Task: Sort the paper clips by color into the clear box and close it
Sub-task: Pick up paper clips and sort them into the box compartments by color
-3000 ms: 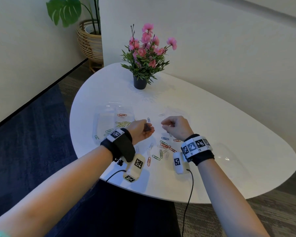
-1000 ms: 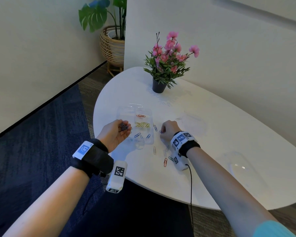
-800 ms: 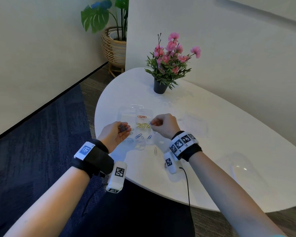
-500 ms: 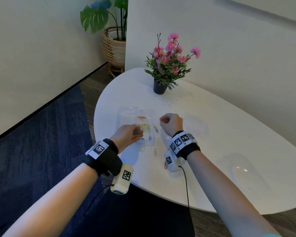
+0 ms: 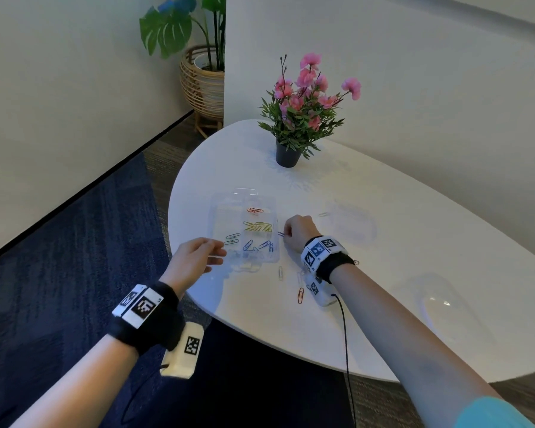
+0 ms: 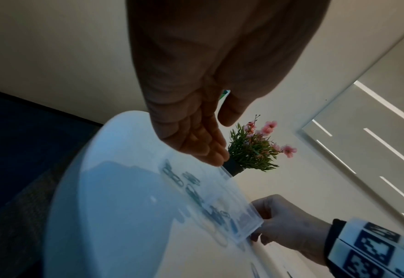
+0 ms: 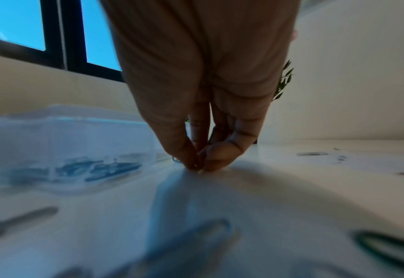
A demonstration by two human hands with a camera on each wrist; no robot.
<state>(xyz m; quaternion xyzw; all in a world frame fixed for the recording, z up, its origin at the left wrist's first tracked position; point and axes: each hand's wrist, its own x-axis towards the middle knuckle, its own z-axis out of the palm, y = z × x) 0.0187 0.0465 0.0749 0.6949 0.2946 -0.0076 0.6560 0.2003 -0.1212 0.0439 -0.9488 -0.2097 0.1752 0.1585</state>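
The clear box lies open on the white table. Its compartments hold a red clip, yellow clips and blue clips. My left hand hovers at the box's near-left corner with straight fingers and holds nothing. Just right of the box, my right hand is down on the table, its fingertips pinching a paper clip. Loose clips lie nearer me: a pale one and an orange one.
A potted pink flower plant stands at the far side of the table. A clear lid-like piece lies right of my right hand, with a single clip beside it. The table's edge runs close to my left hand.
My left hand, which cupped dark clips, went over the box and now is open and empty. My right hand moved from the box down to the table beside it and pinched a clip.
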